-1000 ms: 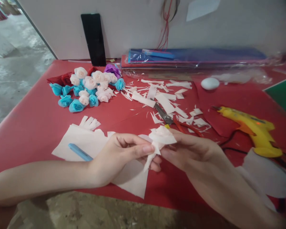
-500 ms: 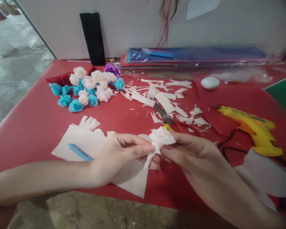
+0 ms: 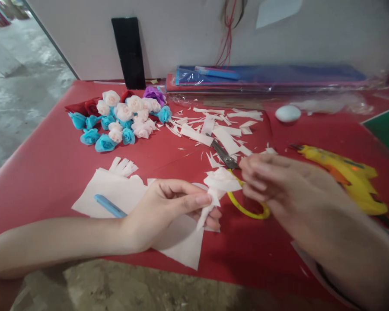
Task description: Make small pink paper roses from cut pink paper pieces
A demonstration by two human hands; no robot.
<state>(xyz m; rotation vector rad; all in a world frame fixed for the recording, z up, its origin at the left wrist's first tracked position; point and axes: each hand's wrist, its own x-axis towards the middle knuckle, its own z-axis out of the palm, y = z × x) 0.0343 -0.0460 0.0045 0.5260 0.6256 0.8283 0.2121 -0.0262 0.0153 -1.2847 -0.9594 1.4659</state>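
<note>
My left hand (image 3: 181, 203) pinches a small white paper flower (image 3: 223, 179) by its twisted lower end, between thumb and fingers. A narrow paper tail hangs beneath it. Just right of the bloom is my right hand (image 3: 266, 177), its fingers curled and blurred by motion; whether anything is in them I cannot make out. Scissors (image 3: 225, 155) with a yellow handle loop lie behind the flower, partly covered by my right hand. Under my left wrist are white paper sheets (image 3: 181, 246) and a light blue pen (image 3: 109, 205).
Finished paper roses (image 3: 125, 111) in white, blue, red and purple are grouped at back left. White paper scraps (image 3: 227, 138) spread over the red table (image 3: 39, 164). On the right lies a yellow glue gun (image 3: 346, 177). A white egg-shaped object (image 3: 288, 113) and wrapped paper packs (image 3: 272, 74) are behind.
My right hand has come off the flower and moved up and to the right. My left hand keeps the flower in nearly the same place. The yellow scissor loop now shows.
</note>
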